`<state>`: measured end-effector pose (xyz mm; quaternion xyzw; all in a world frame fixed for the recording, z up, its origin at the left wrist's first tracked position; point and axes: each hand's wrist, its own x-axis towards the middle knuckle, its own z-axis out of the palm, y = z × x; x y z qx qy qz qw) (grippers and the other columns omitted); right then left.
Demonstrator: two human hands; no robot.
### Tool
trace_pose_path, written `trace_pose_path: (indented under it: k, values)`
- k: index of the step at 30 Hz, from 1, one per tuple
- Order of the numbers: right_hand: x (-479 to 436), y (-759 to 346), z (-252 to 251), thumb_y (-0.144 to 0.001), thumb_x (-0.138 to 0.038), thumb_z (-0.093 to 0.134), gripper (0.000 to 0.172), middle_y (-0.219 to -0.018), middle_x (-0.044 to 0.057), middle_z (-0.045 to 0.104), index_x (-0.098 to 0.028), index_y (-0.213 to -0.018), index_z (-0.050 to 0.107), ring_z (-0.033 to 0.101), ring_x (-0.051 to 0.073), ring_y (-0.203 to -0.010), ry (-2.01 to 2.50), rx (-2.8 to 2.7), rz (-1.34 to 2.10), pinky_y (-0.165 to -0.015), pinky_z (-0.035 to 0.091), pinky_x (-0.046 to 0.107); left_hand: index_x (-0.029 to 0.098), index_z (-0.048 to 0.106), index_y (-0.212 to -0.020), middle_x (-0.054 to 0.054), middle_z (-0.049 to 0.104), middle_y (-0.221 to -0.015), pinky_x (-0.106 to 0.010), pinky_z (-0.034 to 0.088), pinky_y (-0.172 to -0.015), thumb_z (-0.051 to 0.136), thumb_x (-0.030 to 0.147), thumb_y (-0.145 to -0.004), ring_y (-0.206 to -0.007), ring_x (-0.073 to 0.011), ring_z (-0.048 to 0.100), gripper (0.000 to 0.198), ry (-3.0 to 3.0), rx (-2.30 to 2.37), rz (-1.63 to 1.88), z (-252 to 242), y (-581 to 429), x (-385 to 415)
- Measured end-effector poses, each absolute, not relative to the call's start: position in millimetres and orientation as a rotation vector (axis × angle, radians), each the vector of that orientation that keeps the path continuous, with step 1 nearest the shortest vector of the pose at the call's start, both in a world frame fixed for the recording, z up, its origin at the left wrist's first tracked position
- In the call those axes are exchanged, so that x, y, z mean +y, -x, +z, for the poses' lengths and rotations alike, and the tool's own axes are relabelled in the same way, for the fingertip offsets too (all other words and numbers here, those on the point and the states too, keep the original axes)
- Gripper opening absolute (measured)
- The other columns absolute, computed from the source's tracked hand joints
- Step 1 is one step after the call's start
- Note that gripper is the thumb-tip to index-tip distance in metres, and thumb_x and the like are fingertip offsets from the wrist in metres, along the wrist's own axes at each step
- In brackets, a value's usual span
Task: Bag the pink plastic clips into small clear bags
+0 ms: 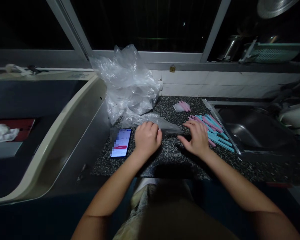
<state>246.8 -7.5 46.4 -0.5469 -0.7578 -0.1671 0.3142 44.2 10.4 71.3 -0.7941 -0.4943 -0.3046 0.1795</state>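
Note:
My left hand is closed in a fist over the dark speckled counter, its fingers on a clear plastic bag whose end sticks out toward the right. My right hand is held with thumb and fingers apart, just right of that end, with nothing visible between them. Beside and partly behind this hand lies a loose pile of thin pink and light-blue strips. Farther back, a few pink strips rest on a small clear packet.
A large crumpled clear plastic bag stands against the window wall. Left of my left hand lies a lit phone. A metal sink is at right, a beige-edged appliance at left. A green basket sits on the sill.

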Motion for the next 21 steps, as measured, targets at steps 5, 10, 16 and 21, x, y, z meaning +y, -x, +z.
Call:
trace_pose_path:
  k: [5,10,16,21]
  values:
    - [11.4,-229.9,33.6,-0.078,-0.031,0.052,0.022,-0.099,0.009,0.06,-0.018,-0.094,0.059,0.048,0.023,-0.093,1.462,-2.038,-0.337,-0.08,0.034,0.036,0.017,0.055,-0.067,-0.005,0.056,-0.068,-0.03,0.034,-0.062,0.045,0.026,-0.081,-0.07,-0.0188,0.05,0.019,2.265,-1.348,-0.874,80.4,-34.1,5.9]
    - [36.4,-259.8,46.2,-0.077,-0.018,0.049,0.014,-0.083,0.005,0.064,-0.019,-0.076,0.063,0.049,0.021,-0.081,1.443,-2.098,-0.34,-0.072,0.035,0.034,0.016,0.057,-0.074,-0.007,0.058,-0.076,-0.03,0.036,-0.065,0.042,0.025,-0.084,-0.073,-0.0183,0.05,0.02,2.336,-1.295,-0.873,85.8,-4.7,10.1]
    - [-12.9,-291.2,49.7,-0.079,-0.023,0.049,0.017,-0.084,0.004,0.062,-0.024,-0.084,0.065,0.05,0.02,-0.081,1.36,-2.145,-0.537,-0.071,0.034,0.035,0.019,0.058,-0.085,-0.008,0.06,-0.086,-0.031,0.04,-0.07,0.043,0.016,-0.082,-0.082,-0.0185,0.051,0.016,2.468,-1.029,-0.906,55.9,26.2,-11.8]
    - [-57.7,-298.4,11.9,-0.08,-0.015,0.046,0.02,-0.079,0.004,0.062,-0.022,-0.085,0.064,0.05,0.017,-0.077,1.09,-2.336,-0.41,-0.069,0.037,0.031,0.018,0.059,-0.085,-0.009,0.061,-0.089,-0.033,0.042,-0.074,0.042,0.013,-0.082,-0.086,-0.0193,0.052,0.018,2.598,-0.923,-0.839,9.3,31.3,-33.5]
